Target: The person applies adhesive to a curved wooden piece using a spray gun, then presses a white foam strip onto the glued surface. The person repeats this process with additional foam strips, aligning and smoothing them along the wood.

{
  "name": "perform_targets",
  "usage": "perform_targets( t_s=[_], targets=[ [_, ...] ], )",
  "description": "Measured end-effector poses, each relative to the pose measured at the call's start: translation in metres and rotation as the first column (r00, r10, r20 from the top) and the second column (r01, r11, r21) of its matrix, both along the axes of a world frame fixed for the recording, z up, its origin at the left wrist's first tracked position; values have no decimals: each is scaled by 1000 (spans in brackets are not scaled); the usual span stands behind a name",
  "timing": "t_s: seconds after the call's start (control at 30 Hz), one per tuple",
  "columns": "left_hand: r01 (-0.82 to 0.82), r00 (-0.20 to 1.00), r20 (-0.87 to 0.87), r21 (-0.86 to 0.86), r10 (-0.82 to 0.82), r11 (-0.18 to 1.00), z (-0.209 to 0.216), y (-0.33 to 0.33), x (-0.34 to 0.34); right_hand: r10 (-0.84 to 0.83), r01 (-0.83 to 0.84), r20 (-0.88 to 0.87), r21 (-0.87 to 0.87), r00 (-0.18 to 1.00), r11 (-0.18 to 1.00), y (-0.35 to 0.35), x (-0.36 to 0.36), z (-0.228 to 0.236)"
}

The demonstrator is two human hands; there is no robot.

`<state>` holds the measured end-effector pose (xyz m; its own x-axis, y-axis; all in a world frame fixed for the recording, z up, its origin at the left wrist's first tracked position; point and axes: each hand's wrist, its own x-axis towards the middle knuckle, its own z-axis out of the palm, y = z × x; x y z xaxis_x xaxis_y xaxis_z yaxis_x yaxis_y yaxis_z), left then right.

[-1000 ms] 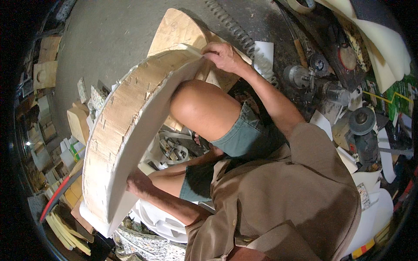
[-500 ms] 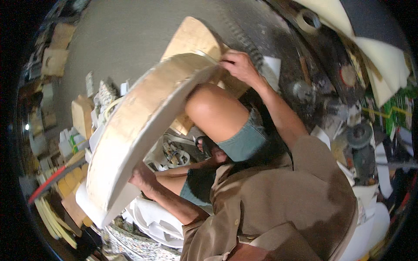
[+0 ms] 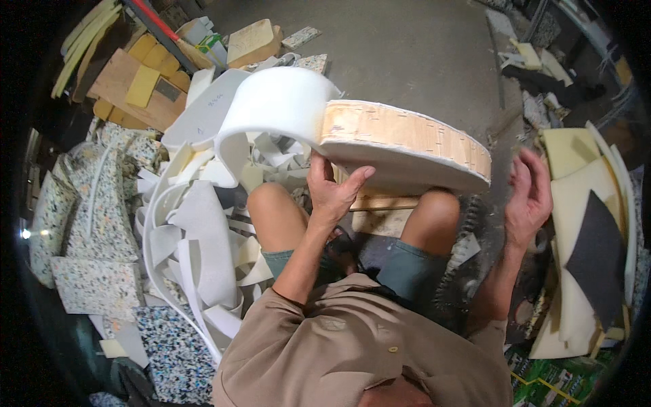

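A curved wooden piece point(image 3: 407, 132) with a pale bare edge and a light grey underside is held over my knees. From its left end a wide strip of white foam point(image 3: 281, 102) curls up and over, and a long narrow length trails down on the left. My left hand point(image 3: 332, 190) grips the piece from below near where the foam joins it. The thumb points right, and the fingertips are partly hidden. My right hand point(image 3: 529, 193) is raised beyond the piece's right end, fingers loosely bent and apart, holding nothing.
Grey and white foam offcuts point(image 3: 210, 237) pile up on the left, beside speckled foam slabs point(image 3: 95, 285). A wooden board point(image 3: 115, 88) leans at the far left. Cream foam sheets with a dark piece point(image 3: 597, 258) stand on the right. A coiled hose point(image 3: 458, 254) lies beside my right knee.
The wooden piece has swung from a steep slant on the left to lying crosswise before me. My right hand has let go of its end. The view has turned too.
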<state>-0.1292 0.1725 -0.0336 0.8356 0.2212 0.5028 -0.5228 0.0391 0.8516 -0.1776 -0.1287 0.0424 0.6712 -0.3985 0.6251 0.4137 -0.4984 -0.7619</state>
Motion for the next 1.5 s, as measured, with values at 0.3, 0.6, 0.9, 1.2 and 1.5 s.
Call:
perform_targets(
  t_s=[0.3,0.6,0.9,1.2,1.5],
  targets=[
    [-247,962,206,369,180,896,1,2,11,354,-261,-112,-876,928,406,233,35,132],
    [9,992,124,171,-31,985,42,7,-2,3,-58,-60,-951,998,304,284,71,172],
    [50,969,237,106,-75,993,49,2,4,266,-267,-11,-49,964,963,21,57,280],
    [23,951,302,125,-60,992,45,-1,5,56,-52,32,-122,998,991,3,4,272],
    [12,953,292,216,-76,976,49,4,2,52,-14,-170,218,984,976,-56,4,116]
  ],
)
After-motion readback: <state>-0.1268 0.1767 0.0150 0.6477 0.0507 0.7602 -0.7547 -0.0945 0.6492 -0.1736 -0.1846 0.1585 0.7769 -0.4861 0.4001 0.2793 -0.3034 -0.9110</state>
